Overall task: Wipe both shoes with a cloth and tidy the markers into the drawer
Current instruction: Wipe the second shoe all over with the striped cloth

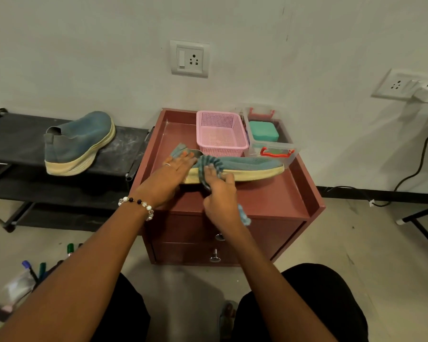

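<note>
Shoe [245, 166] lies nine-to-three; right hand [220, 196] clutches cloth [209, 169] at its sole, left hand [168, 176] flat, steadying the heel.

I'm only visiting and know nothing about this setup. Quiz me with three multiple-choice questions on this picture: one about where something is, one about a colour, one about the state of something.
1. Where is the shoe that no hand touches?
A. in the pink basket
B. on the black rack
C. on the floor

2. What colour is the basket?
A. pink
B. yellow
C. black

3. What is the right hand doing?
A. hanging idle
B. pulling a drawer knob
C. gripping the cloth against a shoe

Answers:
1 B: the far shoe rests on the rack, left of the cabinet.
2 A: the basket on the cabinet top is pink.
3 C: the right hand holds the cloth on the near shoe, which the left hand steadies.
</note>
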The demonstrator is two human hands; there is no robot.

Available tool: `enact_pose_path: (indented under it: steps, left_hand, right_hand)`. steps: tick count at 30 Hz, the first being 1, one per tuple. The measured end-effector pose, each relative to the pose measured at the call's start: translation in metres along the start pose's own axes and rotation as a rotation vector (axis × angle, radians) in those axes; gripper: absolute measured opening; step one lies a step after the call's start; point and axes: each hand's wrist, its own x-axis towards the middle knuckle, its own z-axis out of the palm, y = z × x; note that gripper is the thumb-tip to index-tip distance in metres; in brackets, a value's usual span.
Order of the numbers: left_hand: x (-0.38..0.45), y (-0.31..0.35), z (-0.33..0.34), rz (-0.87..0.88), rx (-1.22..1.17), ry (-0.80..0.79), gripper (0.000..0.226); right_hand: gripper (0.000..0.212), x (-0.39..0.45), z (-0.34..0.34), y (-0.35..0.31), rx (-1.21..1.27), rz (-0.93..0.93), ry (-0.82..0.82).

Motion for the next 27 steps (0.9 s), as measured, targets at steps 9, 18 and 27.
enact_pose_path:
  steps: [9,18,27]
  left_hand:
    - [-0.015,0.025,-0.024,-0.005,0.031,-0.276,0.069]
    - [-0.005,0.078,-0.032,-0.266,-1.027,0.170,0.037]
    - [0.000,0.093,-0.035,-0.554,-1.346,0.213,0.029]
  right_hand:
    - [0.024,0.003,-0.094,0.032,0.972,0.656,0.016]
    - [0.032,-0.014,-0.099,0.037,1.509,0.699,-0.130]
    - [0.015,-0.012,-0.097,0.029,0.984,0.399,-0.025]
